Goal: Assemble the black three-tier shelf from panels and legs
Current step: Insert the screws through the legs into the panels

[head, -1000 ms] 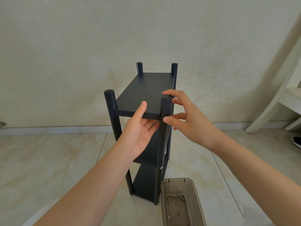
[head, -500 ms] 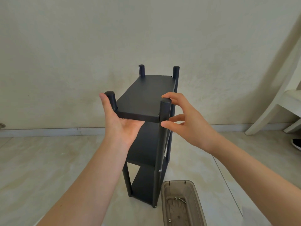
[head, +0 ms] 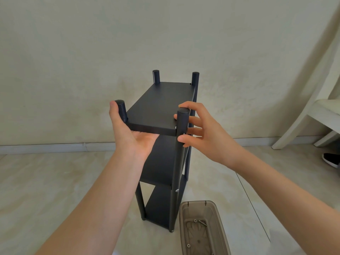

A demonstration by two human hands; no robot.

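Observation:
The black three-tier shelf [head: 161, 105] stands upright on the tiled floor, with all three panels between its four legs. My left hand [head: 131, 137] lies palm-up under the near edge of the top panel. Its thumb points straight up along the outside of the near left leg [head: 121, 110], and its fingers are hidden beneath the panel. My right hand [head: 206, 135] curls round the top of the near right leg [head: 181, 162], with the index finger over the cap and the thumb in front. A small silver screw head [head: 177, 190] shows lower on that leg.
A brown translucent plastic box [head: 219, 223] holding loose screws [head: 195, 220] stands on the floor by the shelf's near right foot. A white chair [head: 316, 115] and a black shoe [head: 331, 160] are at the right. The wall is close behind.
My left hand slid left from under the panel's middle to the near left corner, thumb now beside that leg. My right hand stayed on the near right leg.

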